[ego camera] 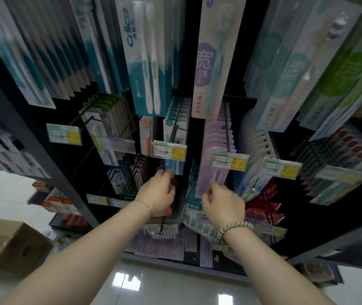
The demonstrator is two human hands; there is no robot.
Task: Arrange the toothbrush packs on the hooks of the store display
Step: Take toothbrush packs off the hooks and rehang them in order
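Left hand (158,192) was just below the yellow-patched price tag (169,150), fingers curled at a purple pack (172,180); grip unclear. Right hand (222,202) was lower right of the tag, fingers curled beside the teal pack (190,191); couldn't tell whether it held it. Above the tag hung a twin pack (147,56) reading roughly "Crico" and a lilac pack (211,62) marked "宽".

Black back panel (194,62) of the display rack fills most of what I see, w/ a dark grey upright (43,153) slanting down on my left & a matching grey rail (329,245) low on my right. A grey base lip (175,264) runs along the bottom. The floor (175,289) below me is pale glossy tile w/ bright square reflections (127,281) on it. A cardboard box (10,245) sits at my lower left, oval hand-hole in its side. Past the upright there's a low shelf (41,195) w/ orange-red cartons (54,202), blurred. Light is dim on the rack, brighter on the floor.
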